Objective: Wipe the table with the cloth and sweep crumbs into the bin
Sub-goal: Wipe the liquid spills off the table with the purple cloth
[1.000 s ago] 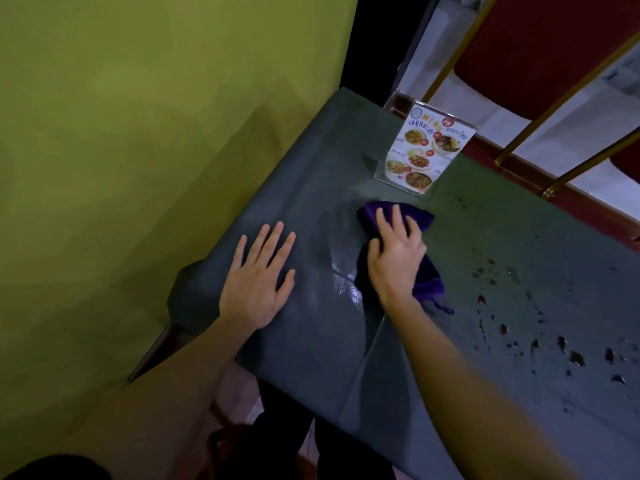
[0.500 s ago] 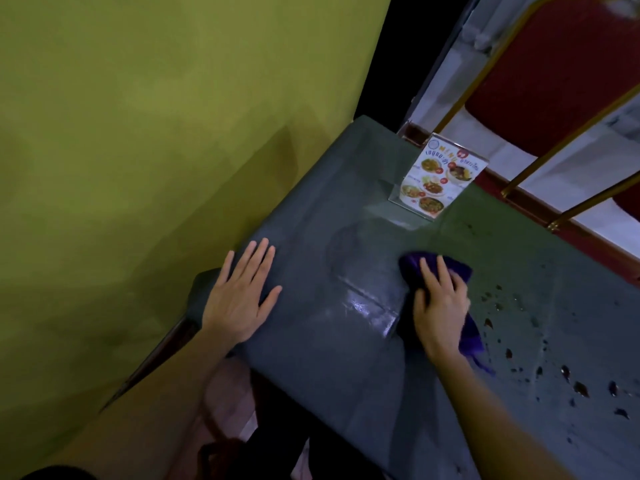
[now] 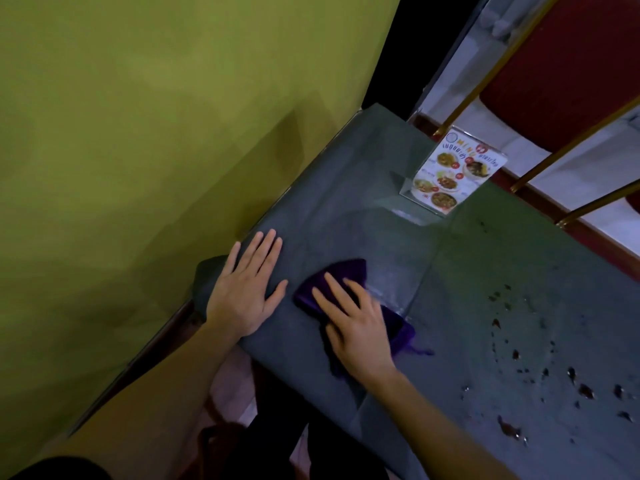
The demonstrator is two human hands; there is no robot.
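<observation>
Cloth (image 3: 349, 271) diagonal, far-left to near-right, under right hand (image 3: 356, 327)

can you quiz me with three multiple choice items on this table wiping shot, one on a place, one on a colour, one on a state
1. Where does the menu stand sit?
A. at the table's far edge, beyond the cloth
B. under the left hand
C. among the crumbs

2. What colour is the cloth?
A. white
B. purple
C. yellow

3. How does the right hand lie?
A. raised off the table
B. flat on the cloth, fingers spread
C. closed in a fist beside the cloth

Answers:
1. A, it stands upright near the far edge of the table.
2. B, purple fabric shows around the fingers.
3. B, the hand presses the cloth down, while the left hand lies flat on bare table and the crumbs lie to the right.
</observation>
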